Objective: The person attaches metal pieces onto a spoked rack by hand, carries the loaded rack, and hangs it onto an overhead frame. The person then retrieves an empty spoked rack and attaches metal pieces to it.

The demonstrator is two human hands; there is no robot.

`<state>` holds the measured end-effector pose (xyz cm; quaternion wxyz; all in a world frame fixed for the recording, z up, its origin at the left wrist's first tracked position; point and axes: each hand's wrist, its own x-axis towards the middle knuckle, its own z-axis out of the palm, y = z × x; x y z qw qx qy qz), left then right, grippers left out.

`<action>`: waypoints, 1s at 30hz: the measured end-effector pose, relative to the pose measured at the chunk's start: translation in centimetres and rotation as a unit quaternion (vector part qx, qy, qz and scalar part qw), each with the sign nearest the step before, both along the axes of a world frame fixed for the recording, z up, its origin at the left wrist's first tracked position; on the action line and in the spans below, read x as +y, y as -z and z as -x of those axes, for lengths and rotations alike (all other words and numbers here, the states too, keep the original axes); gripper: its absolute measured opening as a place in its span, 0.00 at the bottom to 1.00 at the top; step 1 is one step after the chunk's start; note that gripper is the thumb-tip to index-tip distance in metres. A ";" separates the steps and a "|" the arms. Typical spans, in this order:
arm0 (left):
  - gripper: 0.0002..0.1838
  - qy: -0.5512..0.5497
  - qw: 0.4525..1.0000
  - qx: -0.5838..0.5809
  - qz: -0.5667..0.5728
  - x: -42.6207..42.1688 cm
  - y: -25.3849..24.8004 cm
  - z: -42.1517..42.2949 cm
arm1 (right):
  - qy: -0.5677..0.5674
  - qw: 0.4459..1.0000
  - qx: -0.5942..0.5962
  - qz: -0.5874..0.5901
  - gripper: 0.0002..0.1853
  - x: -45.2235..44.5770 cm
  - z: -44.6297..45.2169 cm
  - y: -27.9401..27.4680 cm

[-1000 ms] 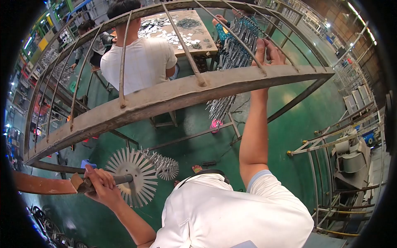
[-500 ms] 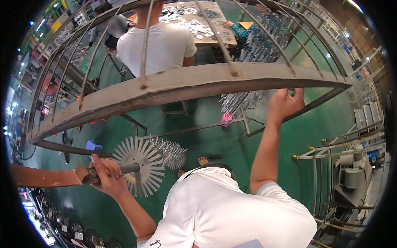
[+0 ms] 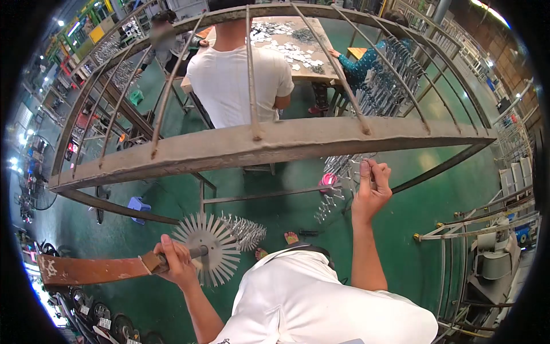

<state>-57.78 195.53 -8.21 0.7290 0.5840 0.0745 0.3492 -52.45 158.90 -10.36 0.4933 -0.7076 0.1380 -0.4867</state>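
Note:
My left hand [image 3: 175, 261] is closed round a metal rod [image 3: 199, 251] at the end of an orange-brown metal arm [image 3: 94, 269]. A pale slotted disc [image 3: 211, 239] sits on the rod just beyond my fingers. My right hand [image 3: 371, 192] is raised below the front bar of a grey metal frame [image 3: 309, 140], its fingertips pinched together. What they hold, if anything, I cannot make out. Small shiny metal pieces [image 3: 329, 207] hang left of that hand; whether they touch it I cannot tell.
The barred frame spans the view ahead. Behind it a person in a white shirt [image 3: 238, 86] sits at a table [image 3: 321, 34] spread with metal parts, with others nearby. Hanging metal parts [image 3: 387, 80] are at the right. A blue stool [image 3: 138, 208] and metal racks [image 3: 447, 232] stand around.
My right hand has left the frame's lower right rail and moved down and left, fingers now pinched upward. My left hand keeps hold of the rod. The whole view has shifted slightly.

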 end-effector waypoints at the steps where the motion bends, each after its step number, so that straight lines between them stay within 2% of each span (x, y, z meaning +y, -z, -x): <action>1: 0.22 -0.004 1.000 0.007 0.003 0.0 0.2 0.1 | -0.009 1.000 -0.002 -0.018 0.07 0.1 -0.5 0.4; 8: 0.23 0.005 1.000 0.008 -0.006 0.8 1.6 0.3 | -0.043 0.999 -0.031 0.002 0.05 -1.4 -6.2 4.2; 12: 0.23 -0.025 0.999 0.028 -0.025 1.2 1.8 0.3 | -0.038 0.995 -0.090 0.007 0.09 -0.8 -10.7 2.7; 13: 0.23 -0.027 0.999 0.029 -0.024 1.1 2.1 0.1 | -0.007 0.999 -0.029 0.041 0.10 -1.4 -11.8 2.5; 14: 0.23 -0.044 0.998 0.033 -0.027 1.2 2.2 -0.1 | 0.024 0.996 0.031 0.077 0.11 -2.0 -12.9 2.2; 16: 0.22 -0.081 0.995 0.043 -0.028 1.2 2.6 -0.2 | -0.049 0.998 -0.037 -0.031 0.11 -2.0 -15.3 1.9; 17: 0.22 -0.097 0.994 0.047 -0.024 1.5 2.9 0.1 | -0.067 0.993 -0.088 -0.043 0.11 -1.9 -16.9 2.1; 20: 0.21 -0.142 0.989 0.046 -0.009 1.5 3.8 -0.6 | -0.021 0.999 -0.034 -0.010 0.08 -2.5 -21.0 2.5; 24: 0.20 -0.193 0.980 0.048 -0.006 1.7 4.2 -0.5 | -0.023 0.998 -0.043 -0.034 0.07 -3.4 -27.3 3.3; 28: 0.22 -0.244 0.969 0.048 -0.015 1.0 4.4 -0.9 | -0.020 0.995 -0.092 -0.015 0.10 -5.0 -33.7 4.8; 30: 0.23 -0.259 0.965 0.047 -0.019 1.0 5.0 -0.7 | 0.020 0.997 -0.075 0.027 0.11 -5.5 -35.5 4.2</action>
